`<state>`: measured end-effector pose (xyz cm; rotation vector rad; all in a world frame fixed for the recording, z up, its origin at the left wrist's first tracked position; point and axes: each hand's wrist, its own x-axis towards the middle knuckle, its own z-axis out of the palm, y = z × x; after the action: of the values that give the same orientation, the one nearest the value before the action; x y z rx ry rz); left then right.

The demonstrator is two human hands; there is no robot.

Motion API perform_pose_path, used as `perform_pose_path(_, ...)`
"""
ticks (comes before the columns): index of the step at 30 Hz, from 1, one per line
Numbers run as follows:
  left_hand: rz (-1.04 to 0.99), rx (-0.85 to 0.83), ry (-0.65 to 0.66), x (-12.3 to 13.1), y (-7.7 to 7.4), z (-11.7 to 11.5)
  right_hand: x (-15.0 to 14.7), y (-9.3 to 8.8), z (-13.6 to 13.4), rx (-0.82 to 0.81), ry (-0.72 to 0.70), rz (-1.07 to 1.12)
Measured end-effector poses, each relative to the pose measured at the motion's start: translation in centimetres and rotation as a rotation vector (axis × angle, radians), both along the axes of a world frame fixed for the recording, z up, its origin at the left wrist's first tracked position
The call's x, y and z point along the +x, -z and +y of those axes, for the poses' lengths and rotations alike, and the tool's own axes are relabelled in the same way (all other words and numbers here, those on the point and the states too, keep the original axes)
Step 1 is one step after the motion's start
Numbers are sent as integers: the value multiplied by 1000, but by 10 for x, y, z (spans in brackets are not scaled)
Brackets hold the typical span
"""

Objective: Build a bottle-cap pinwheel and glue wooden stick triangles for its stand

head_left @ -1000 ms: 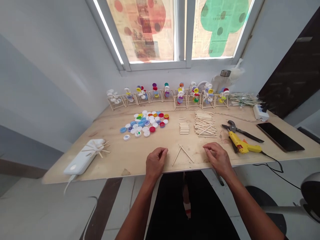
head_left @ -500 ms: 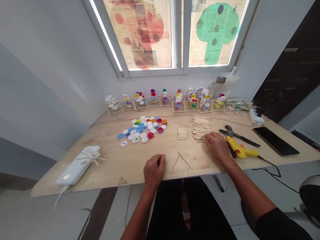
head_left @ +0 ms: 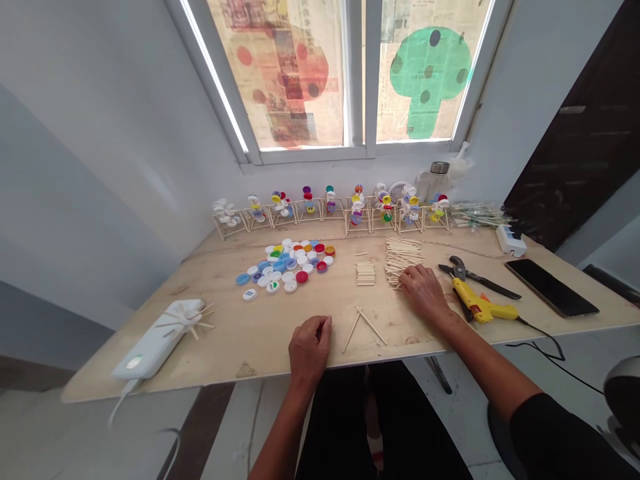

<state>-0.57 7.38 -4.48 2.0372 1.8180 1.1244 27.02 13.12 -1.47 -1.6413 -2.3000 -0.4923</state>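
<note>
My left hand (head_left: 310,347) rests at the table's front edge, fingers curled in and thumb against them; nothing shows in it. Just right of it, two thin wooden sticks (head_left: 373,325) lie with their far ends meeting in a pointed shape. My right hand (head_left: 424,291) is over the near edge of a pile of wooden sticks (head_left: 404,251), fingers bent down and bunched against them. Its fingertips are partly hidden, so whether a stick is between them is unclear. Left of the pile lies a small stack of shorter sticks (head_left: 365,274).
Colourful bottle caps (head_left: 287,265) spread on the left. Stick frames with caps (head_left: 310,211) line the back. A yellow glue gun (head_left: 480,303), pliers (head_left: 477,277) and a phone (head_left: 551,287) lie right. A white power strip (head_left: 157,340) bearing a spoked stick piece (head_left: 187,317) is far left.
My right hand has shifted slightly left along the near edge of the stick pile. My left hand stays in place. The view has tilted up a little.
</note>
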Motion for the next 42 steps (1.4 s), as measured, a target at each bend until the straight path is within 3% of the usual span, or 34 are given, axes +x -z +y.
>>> perform_pose_path(8,4,-7,-2,1,-2,-1,20,-4,-4,98,-72,15)
perform_pose_path(16,-2,-18,-8,1,0,0,42,-6,-8,333,-85,497)
perform_pose_path(21,-4,-20,-5,0,0,0,45,-13,-14,305,51,879)
perform_pose_path(26,-22,-15,5,0,2,-1,50,-7,-13,208,112,1196)
perform_pose_path(29,-60,-13,13,-2,1,-1,50,-5,-12,178,109,1247)
perform_pose_path(32,-34,42,31,2,-10,0,47,-6,-16,166,120,1185)
perform_pose_path(37,235,154,228,40,-45,13,40,-10,-23,189,145,1019)
perform_pose_path(42,537,48,498,108,-66,40,37,-7,-22,213,122,901)
